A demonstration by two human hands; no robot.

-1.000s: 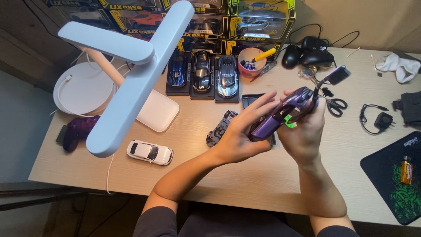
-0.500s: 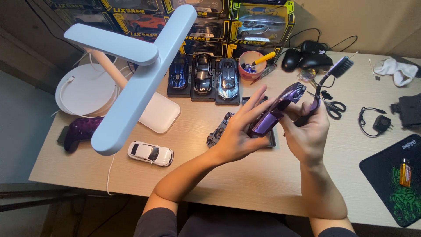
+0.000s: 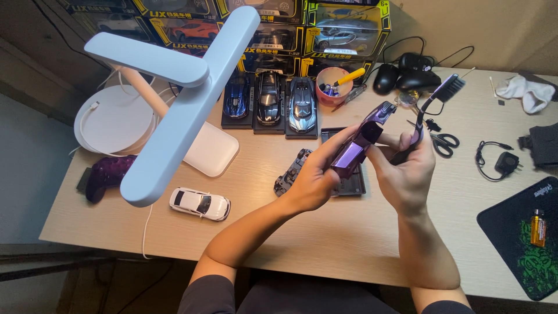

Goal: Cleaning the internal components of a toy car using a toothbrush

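A shiny purple toy car body [image 3: 359, 142] is held above the wooden desk [image 3: 325, 244] between both hands. My left hand [image 3: 317, 174] grips its lower end from below. My right hand [image 3: 407, 171] steadies its upper side and also holds a dark brush with black bristles [image 3: 439, 99] that sticks up and to the right. Under the hands lie a dark car chassis [image 3: 289, 174] and a small black tray [image 3: 356, 185].
A white T-shaped desk lamp [image 3: 174, 99] rises at the left. Three model cars on black bases [image 3: 270, 104] stand in front of boxed cars. A white toy car [image 3: 200, 203], pink cup [image 3: 332, 81], scissors [image 3: 444, 142], mouse [image 3: 385, 77] and black mat [image 3: 526, 244] lie about.
The purple car body has turned and tilted more upright between my hands. The brush in my right hand has swung up and away from the car.
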